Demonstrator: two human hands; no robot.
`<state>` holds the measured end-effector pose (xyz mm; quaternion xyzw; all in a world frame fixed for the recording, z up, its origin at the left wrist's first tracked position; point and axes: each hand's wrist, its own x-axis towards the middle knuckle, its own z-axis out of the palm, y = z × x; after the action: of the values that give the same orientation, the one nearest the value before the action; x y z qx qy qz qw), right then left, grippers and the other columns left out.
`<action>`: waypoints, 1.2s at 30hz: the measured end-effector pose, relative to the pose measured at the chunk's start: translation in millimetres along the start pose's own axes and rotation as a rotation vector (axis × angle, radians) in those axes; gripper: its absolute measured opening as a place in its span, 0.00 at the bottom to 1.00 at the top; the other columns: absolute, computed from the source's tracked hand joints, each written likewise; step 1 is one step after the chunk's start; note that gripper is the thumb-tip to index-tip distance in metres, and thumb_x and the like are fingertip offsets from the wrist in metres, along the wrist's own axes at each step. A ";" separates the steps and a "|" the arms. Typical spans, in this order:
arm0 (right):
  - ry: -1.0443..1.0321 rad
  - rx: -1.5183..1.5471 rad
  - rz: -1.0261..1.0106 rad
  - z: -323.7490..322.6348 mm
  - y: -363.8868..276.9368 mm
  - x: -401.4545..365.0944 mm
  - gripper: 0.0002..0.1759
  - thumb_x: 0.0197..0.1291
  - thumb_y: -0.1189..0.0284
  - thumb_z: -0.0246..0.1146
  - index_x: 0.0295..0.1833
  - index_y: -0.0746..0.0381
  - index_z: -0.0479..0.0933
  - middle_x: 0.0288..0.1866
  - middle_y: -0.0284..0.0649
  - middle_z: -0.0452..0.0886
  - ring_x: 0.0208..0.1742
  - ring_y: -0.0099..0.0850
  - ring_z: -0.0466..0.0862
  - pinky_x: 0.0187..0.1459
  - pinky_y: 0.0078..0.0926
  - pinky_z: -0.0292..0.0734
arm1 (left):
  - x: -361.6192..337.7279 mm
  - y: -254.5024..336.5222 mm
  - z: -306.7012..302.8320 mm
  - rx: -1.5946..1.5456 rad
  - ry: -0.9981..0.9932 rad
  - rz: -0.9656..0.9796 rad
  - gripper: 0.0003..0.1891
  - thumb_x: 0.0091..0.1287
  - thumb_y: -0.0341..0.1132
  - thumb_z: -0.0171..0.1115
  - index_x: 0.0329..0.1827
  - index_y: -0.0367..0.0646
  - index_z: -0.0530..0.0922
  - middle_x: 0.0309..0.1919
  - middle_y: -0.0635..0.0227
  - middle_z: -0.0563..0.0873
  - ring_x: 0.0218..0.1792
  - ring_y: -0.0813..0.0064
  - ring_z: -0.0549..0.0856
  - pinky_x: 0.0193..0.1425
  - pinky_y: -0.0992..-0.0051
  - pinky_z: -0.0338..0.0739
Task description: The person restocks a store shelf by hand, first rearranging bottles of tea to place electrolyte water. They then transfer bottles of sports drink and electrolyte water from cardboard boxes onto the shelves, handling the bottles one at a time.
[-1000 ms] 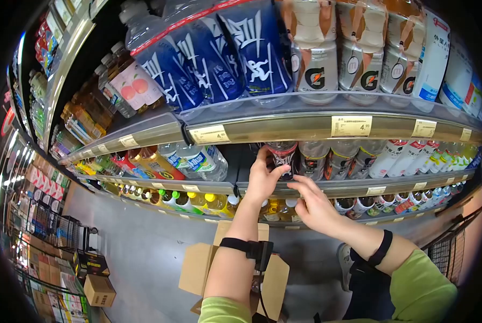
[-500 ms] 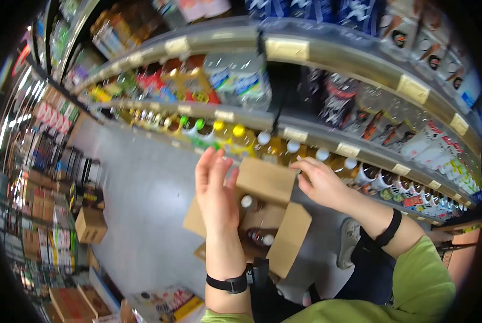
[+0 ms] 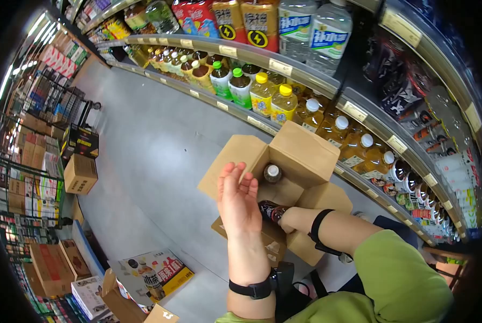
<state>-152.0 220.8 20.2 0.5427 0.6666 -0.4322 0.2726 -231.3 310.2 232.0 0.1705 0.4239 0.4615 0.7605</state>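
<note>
An open cardboard box (image 3: 305, 148) stands on the floor with its flaps spread. Inside it, one bottle with a white cap (image 3: 272, 173) is upright in the far corner. A dark bottle (image 3: 270, 210) lies tilted near the box's near side, and my right hand (image 3: 288, 219) closes round its cap end, the fingers mostly hidden. Above the box's left side, my left hand (image 3: 240, 202) is raised, palm up, fingers apart and empty.
Shelves (image 3: 284, 67) of bottled drinks run along the right. Yellow-capped bottles (image 3: 284, 104) are beyond the box. A smaller carton (image 3: 81, 174) and a trolley (image 3: 71, 107) are on the left. A flattened printed carton (image 3: 152, 274) lies at the lower left.
My right hand has moved from the box's far flap down into the box, onto the dark bottle. My left hand stays raised and open. The view has shifted.
</note>
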 end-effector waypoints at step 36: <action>1.470 0.709 0.016 -87.2 40.4 -385.1 0.21 0.54 0.59 0.71 0.50 0.59 0.80 0.28 0.42 0.85 0.28 0.31 0.85 0.31 0.28 0.80 | -15.0 -141.4 49.0 1.099 -0.696 0.607 0.26 0.61 0.31 0.69 0.62 0.40 0.70 0.53 0.64 0.78 0.54 0.69 0.78 0.58 0.69 0.74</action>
<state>-3.0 110.4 371.2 0.7464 0.4948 -0.1489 -0.4193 -116.4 231.1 175.9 0.7763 0.2618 0.2915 0.4938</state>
